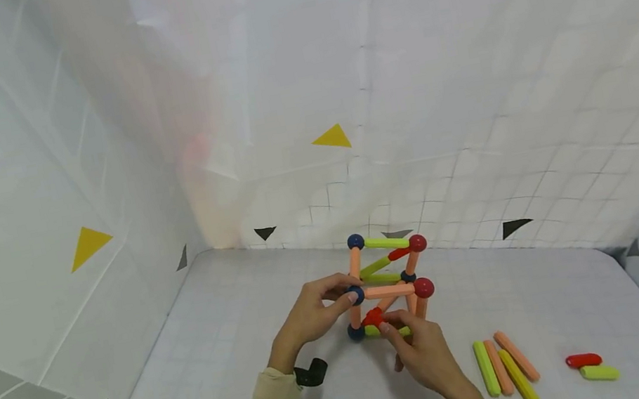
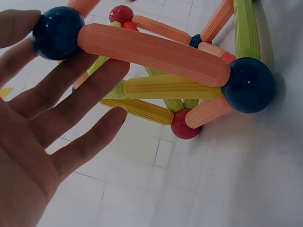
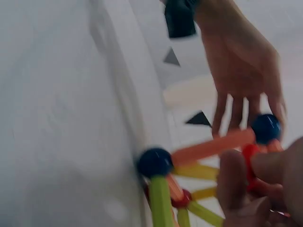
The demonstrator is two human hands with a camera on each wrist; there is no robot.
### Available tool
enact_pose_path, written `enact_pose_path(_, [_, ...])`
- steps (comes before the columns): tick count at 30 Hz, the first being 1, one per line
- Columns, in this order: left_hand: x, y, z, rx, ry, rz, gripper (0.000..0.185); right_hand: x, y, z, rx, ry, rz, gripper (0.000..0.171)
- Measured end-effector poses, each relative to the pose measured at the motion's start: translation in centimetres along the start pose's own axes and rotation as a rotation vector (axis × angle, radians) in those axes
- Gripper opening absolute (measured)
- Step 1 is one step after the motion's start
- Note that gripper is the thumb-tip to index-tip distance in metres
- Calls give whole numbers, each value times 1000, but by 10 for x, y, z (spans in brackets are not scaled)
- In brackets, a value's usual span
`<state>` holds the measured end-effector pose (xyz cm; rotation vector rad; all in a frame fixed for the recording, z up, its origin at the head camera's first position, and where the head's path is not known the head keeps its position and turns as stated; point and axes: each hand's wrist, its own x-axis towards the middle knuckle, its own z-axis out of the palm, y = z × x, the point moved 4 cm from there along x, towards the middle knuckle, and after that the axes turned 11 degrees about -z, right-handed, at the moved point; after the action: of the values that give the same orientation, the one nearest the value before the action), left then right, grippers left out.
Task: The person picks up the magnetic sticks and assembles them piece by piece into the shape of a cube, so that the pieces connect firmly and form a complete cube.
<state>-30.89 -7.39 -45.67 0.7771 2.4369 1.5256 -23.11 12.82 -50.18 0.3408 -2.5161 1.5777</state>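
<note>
A frame of magnetic sticks and balls (image 1: pixel 386 280) stands on the white gridded table (image 1: pixel 226 359). My left hand (image 1: pixel 345 292) is at its left side, with straight fingers and thumb touching a dark blue ball (image 1: pixel 356 295) at the end of an orange stick (image 1: pixel 388 291). The left wrist view shows that hand (image 2: pixel 71 64) spread open behind the blue ball (image 2: pixel 57 33) and the orange stick (image 2: pixel 151 52). At the frame's lower front, my right hand (image 1: pixel 382 322) pinches a short red stick (image 1: pixel 372 318); the right wrist view has those fingertips (image 3: pixel 236 175) on the red stick (image 3: pixel 251 156).
Several loose green and orange sticks (image 1: pixel 505 363) lie to the right of the frame, with a red stick (image 1: pixel 583 360) and a green stick (image 1: pixel 600 372) farther right. White sheet walls (image 1: pixel 94 161) with triangle marks close in the left and back.
</note>
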Motion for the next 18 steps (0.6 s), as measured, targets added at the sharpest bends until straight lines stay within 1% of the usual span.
enact_pose_path(4, [0,1,1,11,5,1,25,0,-5,12,34,87,-50,25])
enact_pose_path(6, [0,1,1,20,8,2,25,1,-6,16,59,113,-55,25])
enact_pose_path(14, [0,3,1,7,-1,-19,29,4,-9,25,122,172,-75,25])
enact_pose_path(18, [0,3,2,31,4,8,28,3,-10,25,95,199,-65,26])
